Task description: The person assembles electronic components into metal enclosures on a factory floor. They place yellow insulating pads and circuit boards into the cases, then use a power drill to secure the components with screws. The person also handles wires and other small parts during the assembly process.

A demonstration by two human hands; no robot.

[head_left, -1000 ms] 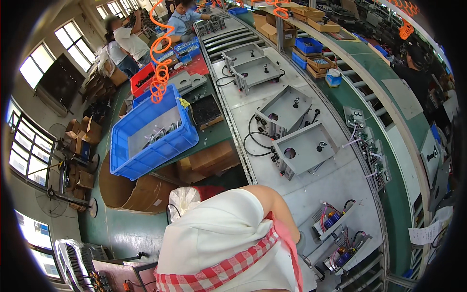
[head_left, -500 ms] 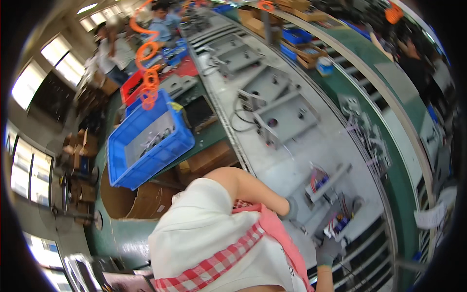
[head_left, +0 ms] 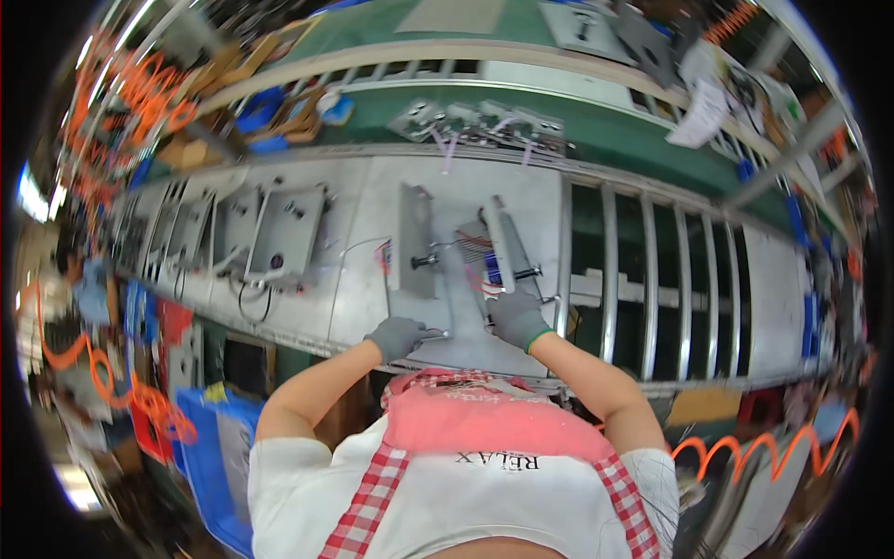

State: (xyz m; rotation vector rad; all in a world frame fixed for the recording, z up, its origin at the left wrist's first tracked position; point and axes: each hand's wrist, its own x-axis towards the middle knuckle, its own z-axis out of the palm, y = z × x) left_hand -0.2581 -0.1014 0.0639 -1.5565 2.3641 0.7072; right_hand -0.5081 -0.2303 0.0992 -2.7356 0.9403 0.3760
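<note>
Two grey metal housings with upright walls lie before me on the metal-topped work line. My left hand (head_left: 399, 337), in a grey glove, is at the near edge of the left housing (head_left: 414, 242). Its fingers are closed around something small with a silvery tip, too blurred to name. My right hand (head_left: 518, 319), gloved in grey with a green cuff, grips the near end of the right housing (head_left: 503, 244). Beside that hand sit a blue cylindrical part (head_left: 493, 267) and thin red wires (head_left: 477, 244). Black knob-like fittings stick out from both housings' walls.
Several similar grey housings (head_left: 287, 228) stand along the line to the left, with a black cable (head_left: 253, 303). Metal rollers (head_left: 649, 279) lie to the right. Metal brackets (head_left: 484, 126) rest on the green bench beyond. A blue crate (head_left: 209, 456) and orange coiled hoses (head_left: 764, 447) flank me.
My view has swung to the right, so the line now runs across it. Both gloved hands show more clearly, at the near edges of the two housings.
</note>
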